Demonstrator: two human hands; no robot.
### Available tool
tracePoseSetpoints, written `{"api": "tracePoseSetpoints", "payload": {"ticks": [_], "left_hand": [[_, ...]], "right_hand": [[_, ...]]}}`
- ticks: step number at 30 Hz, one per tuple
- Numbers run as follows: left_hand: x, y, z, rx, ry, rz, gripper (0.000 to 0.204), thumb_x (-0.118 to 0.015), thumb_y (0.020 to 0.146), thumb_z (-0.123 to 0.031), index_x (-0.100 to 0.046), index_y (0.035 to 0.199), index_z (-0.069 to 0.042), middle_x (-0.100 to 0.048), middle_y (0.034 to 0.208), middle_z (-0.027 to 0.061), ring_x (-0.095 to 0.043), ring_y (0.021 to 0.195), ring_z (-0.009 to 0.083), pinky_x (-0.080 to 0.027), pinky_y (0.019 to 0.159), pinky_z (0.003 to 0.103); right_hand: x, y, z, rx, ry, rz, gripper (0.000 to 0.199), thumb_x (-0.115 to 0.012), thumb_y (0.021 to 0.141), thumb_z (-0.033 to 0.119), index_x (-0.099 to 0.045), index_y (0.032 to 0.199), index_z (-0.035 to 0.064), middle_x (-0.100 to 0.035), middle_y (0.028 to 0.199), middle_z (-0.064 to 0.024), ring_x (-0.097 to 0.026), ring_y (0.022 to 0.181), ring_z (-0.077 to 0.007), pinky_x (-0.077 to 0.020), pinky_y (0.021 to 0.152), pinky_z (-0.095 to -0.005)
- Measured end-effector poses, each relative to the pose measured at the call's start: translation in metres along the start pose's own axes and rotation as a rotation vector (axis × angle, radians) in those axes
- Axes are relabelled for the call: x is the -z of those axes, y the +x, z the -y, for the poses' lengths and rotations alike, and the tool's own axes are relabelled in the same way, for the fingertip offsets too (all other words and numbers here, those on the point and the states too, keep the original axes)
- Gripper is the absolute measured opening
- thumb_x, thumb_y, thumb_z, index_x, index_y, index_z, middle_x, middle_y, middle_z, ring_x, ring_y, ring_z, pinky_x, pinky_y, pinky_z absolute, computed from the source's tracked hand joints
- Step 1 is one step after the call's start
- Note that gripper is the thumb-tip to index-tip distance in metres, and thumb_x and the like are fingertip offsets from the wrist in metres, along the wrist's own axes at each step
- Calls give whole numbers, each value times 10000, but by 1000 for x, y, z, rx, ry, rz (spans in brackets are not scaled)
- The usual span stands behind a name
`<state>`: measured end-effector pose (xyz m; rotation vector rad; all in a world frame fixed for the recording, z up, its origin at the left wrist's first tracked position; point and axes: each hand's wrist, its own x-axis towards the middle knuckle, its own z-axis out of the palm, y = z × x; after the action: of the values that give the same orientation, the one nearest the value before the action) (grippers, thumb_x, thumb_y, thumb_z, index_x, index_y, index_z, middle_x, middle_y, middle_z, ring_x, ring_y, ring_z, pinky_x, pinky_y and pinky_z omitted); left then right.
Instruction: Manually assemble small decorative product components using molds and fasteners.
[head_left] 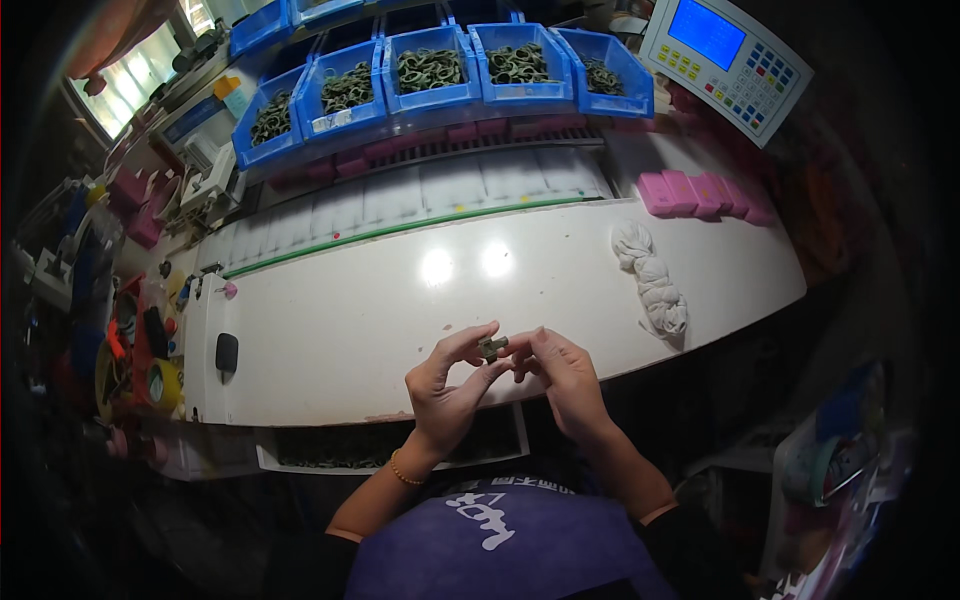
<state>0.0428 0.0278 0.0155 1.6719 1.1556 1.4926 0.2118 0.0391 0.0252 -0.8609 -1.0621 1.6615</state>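
Close to the table's front edge, a small dark green piece point(490, 348) is held above the white surface, with a short stub pointing to the right. My left hand point(445, 388) pinches it between the thumb below and the fingers above. From the other side, my right hand point(568, 375) has its curled fingertips and thumb at the stub end. Fingers partly cover the piece, so its full shape is hidden. A beaded bracelet point(405, 468) circles my left wrist.
Blue bins point(430, 98) of small dark green ring-like parts line the back. Nearer lies a long white tray strip point(400, 200) with a green edge. At the right are pink blocks point(700, 195), a twisted white cloth point(652, 280) and a keypad display point(728, 60). Below the table edge sits an open drawer point(390, 462).
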Motion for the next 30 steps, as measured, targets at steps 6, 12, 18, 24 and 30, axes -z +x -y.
{"api": "tracePoseSetpoints", "payload": {"ticks": [6, 12, 18, 24, 30], "left_hand": [[-4, 0, 5, 63, -111, -47, 415, -789, 786, 51, -670, 1179, -8, -748, 997, 97, -702, 846, 128, -565, 798, 273], [-5, 3, 7, 103, -112, -38, 409, -769, 811, 54, -661, 1197, -26, -751, 957, 87, -720, 896, 147, -569, 827, 285], [-5, 4, 9, 325, -312, 19, 390, -754, 846, 23, -648, 1217, -31, -742, 1008, 96, -713, 962, 167, -567, 863, 302], [-5, 7, 15, 330, -335, 35, 386, -738, 861, 26, -638, 1230, -31, -728, 1032, 96, -709, 968, 169, -576, 867, 309], [-5, 12, 17, 349, -425, 34, 391, -738, 864, 26, -629, 1235, -28, -721, 1029, 92, -708, 959, 164, -582, 850, 301]], "right_hand": [[0, 1, 2, 91, -150, 2, 279, -525, 1058, 222, -671, 1141, -2, -694, 1049, -61, -563, 870, -89, -461, 815, -253], [3, 8, 1, 82, -168, 37, 188, -590, 1016, 95, -658, 1161, -4, -694, 1076, -49, -615, 1045, -107, -492, 935, -278], [3, 13, -3, 104, -132, -25, 205, -680, 968, 150, -694, 1104, -2, -717, 989, -57, -640, 916, -95, -500, 848, -259], [3, 18, 0, 139, -191, -37, 180, -697, 946, 114, -705, 1077, -9, -711, 965, -60, -638, 881, -99, -503, 827, -254], [3, 23, 4, 183, -280, -34, 176, -702, 935, 97, -720, 1077, -6, -709, 970, -64, -628, 855, -100, -500, 794, -249]]}}
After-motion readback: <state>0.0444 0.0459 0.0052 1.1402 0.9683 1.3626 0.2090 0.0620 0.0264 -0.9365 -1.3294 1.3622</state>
